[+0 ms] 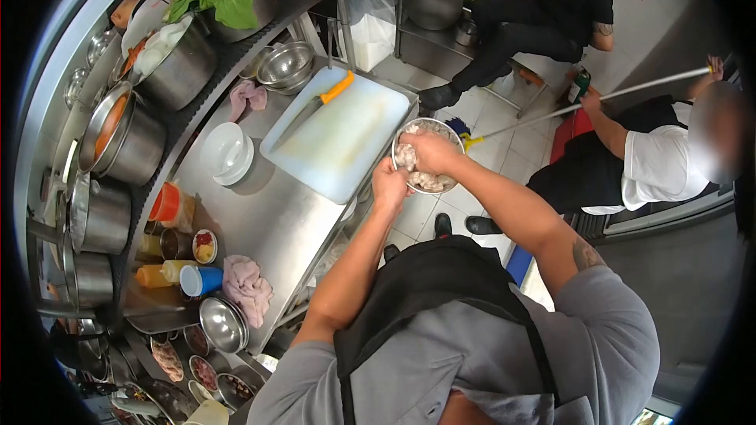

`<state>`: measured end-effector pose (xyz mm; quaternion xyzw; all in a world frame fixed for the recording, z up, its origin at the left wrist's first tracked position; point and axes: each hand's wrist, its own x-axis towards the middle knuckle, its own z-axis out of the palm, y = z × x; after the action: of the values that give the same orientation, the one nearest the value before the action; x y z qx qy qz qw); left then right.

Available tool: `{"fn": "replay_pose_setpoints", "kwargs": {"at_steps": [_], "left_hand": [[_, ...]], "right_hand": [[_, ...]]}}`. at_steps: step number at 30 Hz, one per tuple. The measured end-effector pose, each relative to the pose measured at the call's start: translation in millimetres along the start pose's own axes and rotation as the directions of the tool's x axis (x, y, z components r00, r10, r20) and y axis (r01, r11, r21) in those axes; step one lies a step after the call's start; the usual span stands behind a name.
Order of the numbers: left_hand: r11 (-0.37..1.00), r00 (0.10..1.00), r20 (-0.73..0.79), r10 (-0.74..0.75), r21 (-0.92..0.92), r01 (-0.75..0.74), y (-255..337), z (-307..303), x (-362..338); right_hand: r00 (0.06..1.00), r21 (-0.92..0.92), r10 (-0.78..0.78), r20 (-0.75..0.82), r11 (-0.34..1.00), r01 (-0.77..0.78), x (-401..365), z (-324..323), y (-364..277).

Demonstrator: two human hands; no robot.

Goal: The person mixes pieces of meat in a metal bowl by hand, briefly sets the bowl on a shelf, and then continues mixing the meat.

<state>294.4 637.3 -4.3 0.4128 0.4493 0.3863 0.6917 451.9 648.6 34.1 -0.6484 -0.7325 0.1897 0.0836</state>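
My left hand (390,182) is closed on the near left side of a round metal bowl (442,121), held off the counter's edge above the floor. Inside the bowl lie pale, whitish raw-looking chunks (429,182). My right hand (428,150) reaches down into it, fingers curled among the chunks and their tips hidden. Left of the bowl, a white cutting board (346,145) lies on the steel counter (276,224). A knife with a yellow handle (338,87) rests across the board's far side.
White bowls (228,153), metal bowls (285,64), a pink cloth (246,290) and sauce containers (201,279) stand on the counter. A shelf of pots (177,63) runs along the left. One person (579,12) sits at the back; another (654,138) holds a long pole (567,106) at right.
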Motion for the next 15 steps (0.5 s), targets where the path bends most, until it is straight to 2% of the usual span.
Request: {"fn": "replay_pose_setpoints", "kwargs": {"at_steps": [2, 5, 6, 8, 11, 13, 14, 15], "left_hand": [[0.999, 1.000, -0.009, -0.008, -0.031, 0.008, 0, 2, -3], [0.998, 0.999, -0.029, -0.044, -0.051, 0.042, -7, -6, 4], [0.997, 0.998, -0.041, -0.055, -0.054, 0.053, -6, -10, 6], [0.994, 0.997, -0.036, -0.064, -0.096, 0.061, -7, -15, 7], [0.994, 0.999, -0.003, -0.034, -0.103, 0.033, -6, -6, 4], [0.994, 1.000, 0.001, -0.008, -0.104, 0.008, -1, 4, 5], [0.994, 1.000, -0.011, -0.007, -0.108, 0.006, 1, 7, 4], [0.994, 1.000, -0.024, -0.005, -0.114, 0.002, 4, 8, 4]], "right_hand": [[0.995, -0.065, 0.046, 0.089, 0.997, -0.040, -5, -22, -10], [0.983, 0.133, -0.177, 0.054, 0.977, 0.169, 0, -11, 32], [0.960, 0.136, -0.228, 0.164, 0.969, 0.207, -2, -17, 36], [0.937, 0.044, -0.348, -0.023, 0.936, 0.349, -18, -7, 31], [0.963, 0.025, -0.259, -0.072, 0.965, 0.261, -26, -7, 12], [0.989, 0.015, -0.145, 0.015, 0.989, 0.145, -14, -16, 12], [0.992, -0.051, -0.112, 0.061, 0.992, 0.115, -6, -14, 19], [0.987, -0.035, -0.156, 0.044, 0.987, 0.158, -6, -19, 18]]}}
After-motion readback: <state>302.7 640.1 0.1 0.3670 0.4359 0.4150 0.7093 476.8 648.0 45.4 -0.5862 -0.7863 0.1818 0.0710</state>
